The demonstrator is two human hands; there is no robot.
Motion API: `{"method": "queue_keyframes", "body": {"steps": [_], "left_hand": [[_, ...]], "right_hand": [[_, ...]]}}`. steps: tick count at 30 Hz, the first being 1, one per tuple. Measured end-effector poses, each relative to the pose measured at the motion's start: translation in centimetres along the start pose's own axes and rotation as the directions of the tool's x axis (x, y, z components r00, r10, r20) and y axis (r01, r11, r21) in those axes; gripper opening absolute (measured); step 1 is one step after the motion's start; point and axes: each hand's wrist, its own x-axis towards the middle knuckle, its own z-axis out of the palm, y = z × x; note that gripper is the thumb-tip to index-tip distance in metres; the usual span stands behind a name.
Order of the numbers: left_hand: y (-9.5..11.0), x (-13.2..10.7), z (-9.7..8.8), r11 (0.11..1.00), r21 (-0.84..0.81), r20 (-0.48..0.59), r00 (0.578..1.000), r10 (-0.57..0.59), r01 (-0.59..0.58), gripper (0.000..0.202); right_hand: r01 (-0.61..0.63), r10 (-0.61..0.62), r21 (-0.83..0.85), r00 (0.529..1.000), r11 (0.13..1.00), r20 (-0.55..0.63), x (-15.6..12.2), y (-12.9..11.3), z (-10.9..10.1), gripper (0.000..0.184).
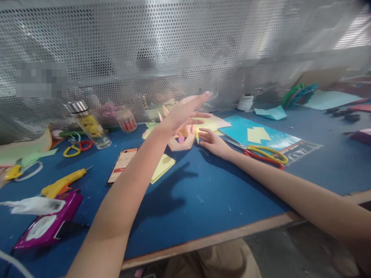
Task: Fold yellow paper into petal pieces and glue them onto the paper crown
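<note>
"So, where is the peach paper piece [185,145]?"

"On the blue table [232,189], between the two hands, partly hidden by the left hand [188,110]."

"What could spoil it?"

"A knock, I'd say. The left hand hangs raised close to it, and a drop of that wrist could crush the folds. A sideways push from the right hand [213,143] might tip it, since paper that light would give easily."

"How does it look?"

"Folded and low, with angled walls, a pink petal shape on its front and pointed tips rising behind."

"And the hands?"

"The left has its fingers stretched out, clamped on nothing visible. The right lies beside the piece, fingers loosely parted; in this blur I can't tell whether a fingertip touches the yellow paper strip [197,135]."

"Further out?"

"Large scissors [248,149] to the right, by a glossy blue sheet [278,137]; leftward, yellow paper squares [162,168], a phone [120,164], then a yellow glue gun [65,182]."
</note>
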Motion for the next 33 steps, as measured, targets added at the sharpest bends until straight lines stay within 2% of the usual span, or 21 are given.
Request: {"method": "queue_keyframes", "body": {"steps": [2,5,9,11,14,16,19,21,23,25,28,30,33], "left_hand": [[1.2,-0.4,-0.9,0.996,0.019,0.020,0.996,0.087,-0.087,0.035],[2.8,-1.2,-2.1,0.985,0.052,-0.045,0.985,0.165,-0.162,0.033],[4.9,-2.5,-3.1,0.974,0.128,-0.179,0.962,0.208,-0.186,0.027],[5.9,-3.2,-3.4,0.963,0.152,-0.212,0.944,0.253,-0.223,0.023],[7.1,-4.3,-3.7,0.937,0.164,-0.223,0.914,0.339,-0.308,0.020],[7.6,-5.0,-3.8,0.919,0.179,-0.222,0.895,0.386,-0.352,0.020],[8.2,-5.8,-3.8,0.896,0.214,-0.220,0.874,0.433,-0.390,0.020],[8.5,-6.3,-3.6,0.880,0.245,-0.209,0.864,0.458,-0.407,0.020],[8.7,-6.6,-3.4,0.865,0.270,-0.190,0.858,0.477,-0.422,0.020],[8.9,-6.7,-3.3,0.863,0.279,-0.180,0.859,0.478,-0.422,0.020],[9.0,-6.9,-3.3,0.863,0.263,-0.165,0.861,0.481,-0.432,0.020],[9.1,-7.2,-3.2,0.857,0.252,-0.137,0.860,0.491,-0.449,0.021],[9.4,-7.7,-2.8,0.845,0.270,-0.116,0.856,0.504,-0.461,0.021]], "right_hand": [[0.029,-0.027,-0.025,0.996,0.999,0.085,0.0,-0.1,-0.1,0.037],[0.069,-0.052,-0.093,0.984,0.993,0.169,-0.1,-0.5,0.0,0.050],[0.114,-0.073,-0.202,0.977,0.973,0.199,0.0,-1.2,0.6,0.080],[0.144,-0.101,-0.251,0.979,0.957,0.177,0.2,-1.6,0.9,0.084],[0.209,-0.182,-0.306,0.977,0.929,0.114,0.1,-3.0,1.2,0.076],[0.289,-0.261,-0.312,0.957,0.905,0.129,-0.4,-4.4,1.7,0.063],[0.443,-0.369,-0.269,0.885,0.855,0.283,-1.6,-7.0,3.5,0.049],[0.507,-0.408,-0.244,0.839,0.827,0.361,-2.3,-8.5,5.4,0.052],[0.537,-0.424,-0.237,0.814,0.810,0.397,-2.5,-9.5,7.5,0.060],[0.548,-0.430,-0.238,0.805,0.802,0.408,-2.5,-9.9,9.3,0.063],[0.538,-0.421,-0.259,0.817,0.802,0.394,-2.1,-9.9,10.9,0.037],[0.526,-0.415,-0.277,0.830,0.804,0.373,-2.0,-9.6,11.3,0.022],[0.513,-0.416,-0.292,0.845,0.807,0.335,-1.8,-9.5,10.6,0.019]]}}
